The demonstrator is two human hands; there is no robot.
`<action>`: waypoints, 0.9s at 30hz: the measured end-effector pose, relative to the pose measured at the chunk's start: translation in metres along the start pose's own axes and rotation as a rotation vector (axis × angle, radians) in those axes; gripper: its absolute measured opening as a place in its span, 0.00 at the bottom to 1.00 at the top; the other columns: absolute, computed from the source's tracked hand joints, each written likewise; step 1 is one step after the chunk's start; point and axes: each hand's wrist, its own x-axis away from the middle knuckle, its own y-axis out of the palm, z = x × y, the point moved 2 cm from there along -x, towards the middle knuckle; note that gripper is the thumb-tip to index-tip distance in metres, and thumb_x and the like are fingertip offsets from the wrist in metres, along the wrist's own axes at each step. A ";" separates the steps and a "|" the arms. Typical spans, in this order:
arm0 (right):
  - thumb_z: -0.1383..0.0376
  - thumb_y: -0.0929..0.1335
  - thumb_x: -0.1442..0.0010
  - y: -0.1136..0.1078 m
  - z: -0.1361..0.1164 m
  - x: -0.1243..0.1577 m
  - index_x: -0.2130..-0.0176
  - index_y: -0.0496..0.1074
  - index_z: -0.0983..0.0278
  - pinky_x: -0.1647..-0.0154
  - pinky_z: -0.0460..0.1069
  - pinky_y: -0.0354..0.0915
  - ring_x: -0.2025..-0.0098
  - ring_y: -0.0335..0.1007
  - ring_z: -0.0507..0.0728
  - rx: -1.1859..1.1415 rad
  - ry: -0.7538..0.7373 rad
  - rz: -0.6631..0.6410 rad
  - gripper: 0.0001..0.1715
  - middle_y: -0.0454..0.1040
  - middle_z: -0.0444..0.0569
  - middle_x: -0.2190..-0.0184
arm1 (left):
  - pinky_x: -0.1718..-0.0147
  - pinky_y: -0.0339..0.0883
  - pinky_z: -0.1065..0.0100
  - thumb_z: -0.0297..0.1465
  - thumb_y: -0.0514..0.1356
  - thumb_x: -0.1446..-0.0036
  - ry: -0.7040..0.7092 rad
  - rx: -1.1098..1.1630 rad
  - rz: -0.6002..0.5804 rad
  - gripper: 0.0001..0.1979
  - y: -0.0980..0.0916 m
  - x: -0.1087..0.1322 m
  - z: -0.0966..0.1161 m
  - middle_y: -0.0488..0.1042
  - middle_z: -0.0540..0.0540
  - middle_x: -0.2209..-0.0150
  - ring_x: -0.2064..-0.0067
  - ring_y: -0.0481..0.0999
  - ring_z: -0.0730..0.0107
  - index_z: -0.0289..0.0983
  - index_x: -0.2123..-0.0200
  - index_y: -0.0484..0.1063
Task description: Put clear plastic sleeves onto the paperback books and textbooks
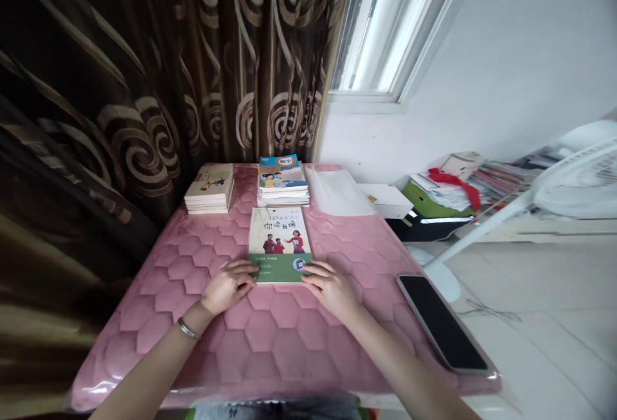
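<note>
Holding the near end of a white and green book [278, 240], your two hands stand at its opposite corners. Your left hand [230, 285] is curled at the lower left corner, fingertips on the green band. Your right hand [331, 286] grips the lower right corner likewise, its fingers somewhat straighter, beside a round blue mark on the cover. The book lies between your hands, cover up, its title end pointing away from you; it appears flat, though from this angle you cannot be sure its near edge touches the pink padded cover [248, 340] beneath.

Worn on your left wrist is a silver-coloured bracelet [187, 329]. Beyond your left hand, toward the far edge, sits a stack of cream-coloured books [209, 187]. Straight ahead between your hands, just past the held book, stands a second stack with a blue-topped textbook [282, 173] uppermost. Beyond your right hand lie translucent plastic sheets [340, 192]. To the right of your right forearm, a phone [441, 322] rests with its dark screen up, near the side edge.
</note>
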 end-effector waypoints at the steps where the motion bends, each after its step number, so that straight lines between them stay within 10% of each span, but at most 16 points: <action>1: 0.68 0.68 0.41 -0.002 0.004 0.003 0.63 0.79 0.55 0.50 0.55 0.68 0.50 0.70 0.58 0.007 0.010 0.004 0.10 0.78 0.43 0.56 | 0.50 0.65 0.57 0.31 0.59 0.41 -0.001 -0.008 0.005 0.07 0.000 0.002 -0.001 0.79 0.47 0.56 0.50 0.73 0.64 0.42 0.69 0.77; 27: 0.65 0.63 0.37 -0.005 0.019 0.019 0.59 0.78 0.49 0.56 0.50 0.70 0.54 0.72 0.56 -0.092 0.248 -0.096 0.15 0.73 0.44 0.50 | 0.46 0.61 0.55 0.33 0.61 0.43 -0.197 0.302 -0.055 0.06 0.005 0.011 -0.017 0.77 0.47 0.52 0.46 0.71 0.62 0.44 0.66 0.79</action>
